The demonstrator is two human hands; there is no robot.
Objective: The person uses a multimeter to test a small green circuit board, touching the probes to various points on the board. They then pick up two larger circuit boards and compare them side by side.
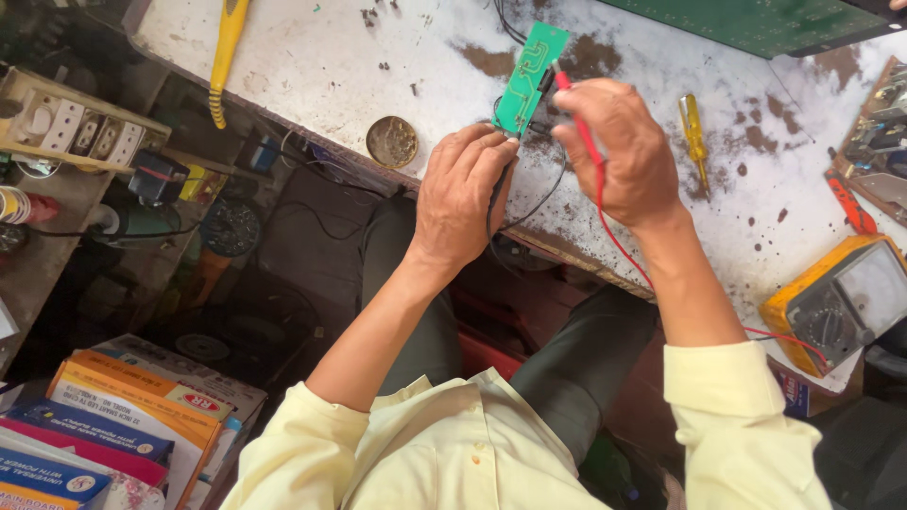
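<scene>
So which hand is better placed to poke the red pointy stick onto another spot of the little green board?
Probably the right hand: it holds the red probe, tip at the small green circuit board. The left hand steadies that board.

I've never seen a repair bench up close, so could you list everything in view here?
Small circuit board: one, green, on the white bench, by both hands.
Red probe: one, tip on the board.
Multimeter: one, yellow, bench's right edge.
Screwdriver: one, yellow, right of the hands.
Round tin: one, brass-coloured, bench edge.
Large circuit board: one, green, top right.
Boxes: several, orange and blue, bottom left.
Left hand: steadies the board.
Right hand: holds the probe.
</scene>
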